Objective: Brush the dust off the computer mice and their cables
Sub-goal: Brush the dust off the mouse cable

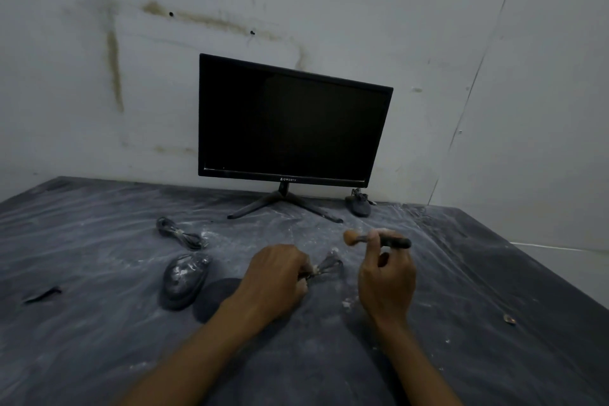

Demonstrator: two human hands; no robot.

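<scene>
A dusty dark mouse (184, 280) lies on the table left of my hands, with its coiled cable (180, 234) beyond it. My left hand (276, 277) grips a bundled cable (326, 265) whose loops stick out to the right of the fist. My right hand (387, 277) holds a small brush (375, 239) by its dark handle, raised above the table, with the tan bristles pointing left, above and to the right of the cable bundle. A second mouse (359, 206) sits at the back, by the monitor's right foot.
A black monitor (290, 122) on a splayed stand stands against the wall at the back. The dark table (99, 339) is streaked with white dust. A small dark scrap (44, 294) lies at the left, and a small brown bit (509, 319) at the right.
</scene>
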